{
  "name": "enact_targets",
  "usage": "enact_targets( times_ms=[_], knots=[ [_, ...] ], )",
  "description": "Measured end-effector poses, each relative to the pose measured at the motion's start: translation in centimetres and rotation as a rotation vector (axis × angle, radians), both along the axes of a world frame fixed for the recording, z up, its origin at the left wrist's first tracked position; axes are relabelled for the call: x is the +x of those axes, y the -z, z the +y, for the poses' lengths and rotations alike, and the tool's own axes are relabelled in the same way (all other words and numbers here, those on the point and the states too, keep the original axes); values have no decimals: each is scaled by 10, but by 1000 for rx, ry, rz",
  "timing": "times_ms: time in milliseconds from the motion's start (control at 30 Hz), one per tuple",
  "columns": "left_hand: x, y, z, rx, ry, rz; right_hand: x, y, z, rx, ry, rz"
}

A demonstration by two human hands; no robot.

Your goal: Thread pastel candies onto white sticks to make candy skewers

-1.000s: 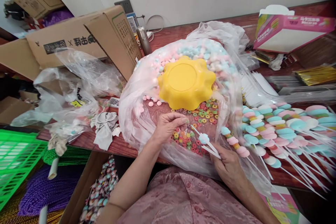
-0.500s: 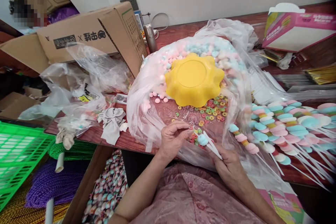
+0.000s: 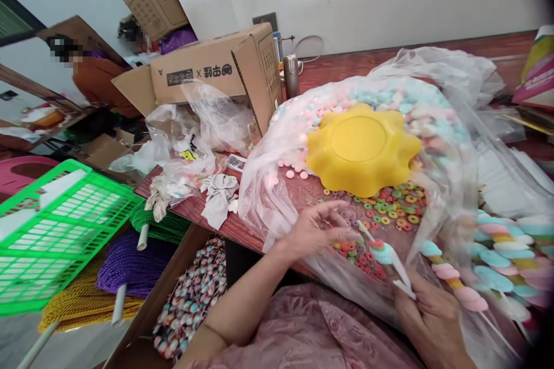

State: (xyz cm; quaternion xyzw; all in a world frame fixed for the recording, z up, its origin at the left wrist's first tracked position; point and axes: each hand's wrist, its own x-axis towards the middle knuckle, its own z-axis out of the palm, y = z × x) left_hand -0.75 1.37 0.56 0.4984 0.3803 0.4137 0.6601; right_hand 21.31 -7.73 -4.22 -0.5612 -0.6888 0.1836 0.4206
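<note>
My right hand (image 3: 433,314) is closed around white sticks; one carries a blue marshmallow (image 3: 383,253) with a red ring candy (image 3: 377,243) above it. The bare tip of that stick points up and left. My left hand (image 3: 318,229) is over the plastic sheet, its thumb and fingers apart, with nothing visible between them. Loose ring candies (image 3: 387,207) lie on the sheet beyond both hands, and more are under my left fingers. A yellow scalloped bowl (image 3: 361,147) rests upside down among pink and blue marshmallows (image 3: 389,95).
Finished marshmallow skewers (image 3: 502,253) are piled at the right. An open cardboard box (image 3: 203,78) and a metal bottle (image 3: 291,76) stand at the back. Left are a green basket (image 3: 82,225), twisted cord bundles (image 3: 130,265) and a box of wrapped candies (image 3: 190,300). People sit at far left.
My view has swung left. My left hand has come away from the stick and its fingers have spread. A red ring now sits on the stick above the blue marshmallow.
</note>
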Motion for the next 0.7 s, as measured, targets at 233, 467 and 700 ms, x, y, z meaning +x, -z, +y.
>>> enact_targets(
  times_ms=[233, 467, 700],
  knots=[
    [-71, -7, 104, 544, -337, 979, 34, 20, 1, -103, 85, -64],
    [-70, 12, 142, 698, -232, 1090, 33, 29, 4, -29, 67, -61],
    [-67, 12, 123, 808, -21, 1168, 37, 31, 4, -52, -19, -129]
  ],
)
